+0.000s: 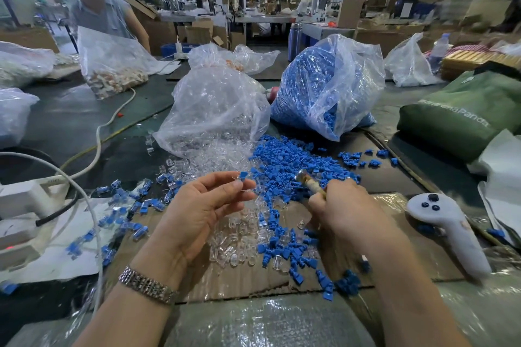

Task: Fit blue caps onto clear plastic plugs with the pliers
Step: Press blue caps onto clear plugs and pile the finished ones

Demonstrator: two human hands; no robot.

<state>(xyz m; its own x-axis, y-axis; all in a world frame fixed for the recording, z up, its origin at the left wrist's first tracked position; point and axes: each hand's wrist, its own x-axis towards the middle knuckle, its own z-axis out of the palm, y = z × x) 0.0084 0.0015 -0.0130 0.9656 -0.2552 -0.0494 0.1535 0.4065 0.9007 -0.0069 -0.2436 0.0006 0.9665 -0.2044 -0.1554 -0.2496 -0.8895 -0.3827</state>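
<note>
My left hand [203, 205] is raised palm up and pinches a clear plug with a blue cap [243, 176] between thumb and fingertips. My right hand [342, 205] grips the handle of the pliers [308, 181], whose head points up and left toward the plug, a short gap away. Loose blue caps [284, 166] lie heaped on the table beyond my hands, and more lie on the cardboard [408, 251]. Clear plugs [239, 236] are piled between my wrists. Finished capped plugs [135, 205] are scattered at the left.
A bag of clear plugs [214, 110] and a bag of blue caps [324, 87] stand behind the piles. A white controller [448, 228] lies at the right beside a green bag [462, 118]. White cables [93, 155] run at the left. A person [98, 8] stands at far left.
</note>
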